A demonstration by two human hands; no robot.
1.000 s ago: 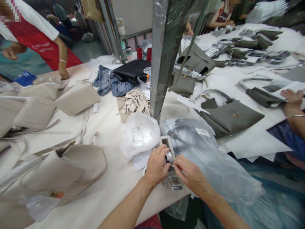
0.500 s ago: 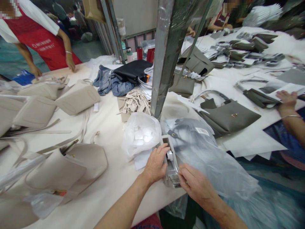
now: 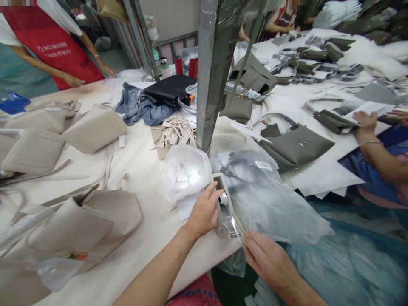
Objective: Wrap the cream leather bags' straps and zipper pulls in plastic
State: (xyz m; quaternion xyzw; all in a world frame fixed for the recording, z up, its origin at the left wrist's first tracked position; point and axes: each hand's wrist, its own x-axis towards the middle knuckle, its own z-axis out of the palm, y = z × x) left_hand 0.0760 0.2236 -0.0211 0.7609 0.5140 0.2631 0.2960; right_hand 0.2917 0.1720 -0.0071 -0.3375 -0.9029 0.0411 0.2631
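Observation:
A grey desktop tape dispenser stands near the table's front edge, with a small roll of clear tape inside. My left hand grips its left side, fingers reaching over the rim by the roll. From the dispenser's front end a strip of clear tape runs to my right hand, which pinches its end between thumb and fingers. Left of the dispenser sits a white plastic bag with pale pieces inside. A clear plastic bag holding something dark lies against its right side.
Beige handbags cover the left side; dark grey-green handbags lie to the right. A metal post rises behind the dispenser. Beige straps are heaped near it. A co-worker in a red apron stands far left; another's hand is at right.
My right hand has moved slightly down and away from the dispenser, and the tape strip between them looks longer. My left hand stays on the dispenser. The view has shifted a little.

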